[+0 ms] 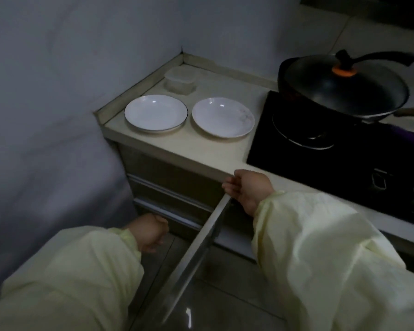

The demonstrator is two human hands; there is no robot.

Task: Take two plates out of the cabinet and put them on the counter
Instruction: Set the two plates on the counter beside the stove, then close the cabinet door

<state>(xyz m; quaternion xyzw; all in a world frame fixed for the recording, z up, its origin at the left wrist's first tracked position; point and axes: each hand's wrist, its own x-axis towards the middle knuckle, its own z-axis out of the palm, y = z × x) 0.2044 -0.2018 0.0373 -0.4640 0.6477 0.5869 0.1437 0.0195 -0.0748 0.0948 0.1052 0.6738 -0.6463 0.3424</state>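
Two white plates lie side by side on the beige counter point(201, 149): the left plate point(155, 113) has a thin dark rim, and the right plate point(223, 117) sits next to the cooktop. Below the counter edge, a cabinet door point(194, 254) stands swung out toward me, seen edge-on as a pale strip. My right hand point(247, 189) is open with its fingers against the door's top corner, just under the counter edge. My left hand point(151, 231) hangs lower left in front of the drawer fronts, its fingers curled in with nothing visible in them. The cabinet's inside is hidden.
A clear lidded plastic box point(180, 80) stands in the back corner behind the plates. A black cooktop point(320, 149) holds a dark wok with a glass lid point(342, 84) to the right. A grey wall point(46, 91) closes the left side. Drawer fronts point(172, 185) sit under the counter.
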